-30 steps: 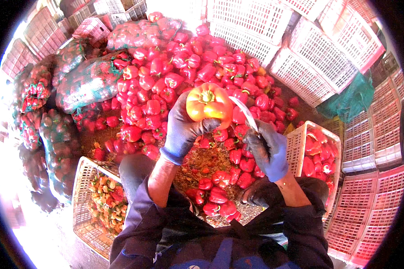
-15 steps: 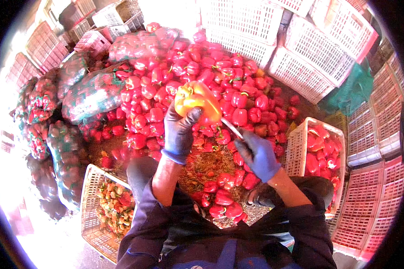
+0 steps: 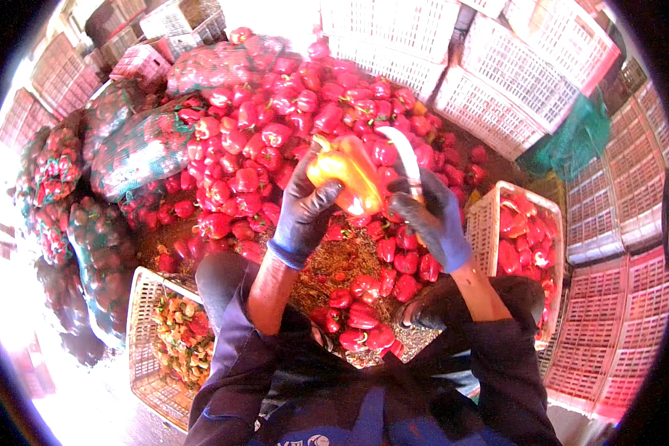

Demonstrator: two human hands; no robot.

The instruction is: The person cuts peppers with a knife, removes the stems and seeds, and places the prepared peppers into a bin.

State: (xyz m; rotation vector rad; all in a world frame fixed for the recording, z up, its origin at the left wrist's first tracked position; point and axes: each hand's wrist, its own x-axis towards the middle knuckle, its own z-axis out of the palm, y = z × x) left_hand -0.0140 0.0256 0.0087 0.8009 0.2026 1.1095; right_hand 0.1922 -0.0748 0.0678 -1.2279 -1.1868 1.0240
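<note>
A yellow-orange bell pepper point(image 3: 349, 177) is gripped in my gloved left hand point(image 3: 305, 214), thumb across its near side and stem end toward the upper left. My gloved right hand point(image 3: 432, 215) closes around a knife point(image 3: 403, 154) whose pale, curved blade points up and to the left, apart from the pepper. Beyond both hands spreads a big heap of red bell peppers point(image 3: 247, 181). A few more red peppers point(image 3: 363, 316) lie on the floor between my legs.
At my left stands a crate point(image 3: 143, 327) of greenish-orange trimmings; at my right, a crate point(image 3: 483, 229) of red peppers. Full mesh sacks point(image 3: 143, 160) lie far left. Stacked white crates point(image 3: 490, 111), green netting point(image 3: 572, 141) and reddish crates point(image 3: 609, 327) line the back and right.
The knife has come away from the pepper and now points upward, my right hand having turned and risen. My left hand has shifted slightly right with the pepper, tilting it.
</note>
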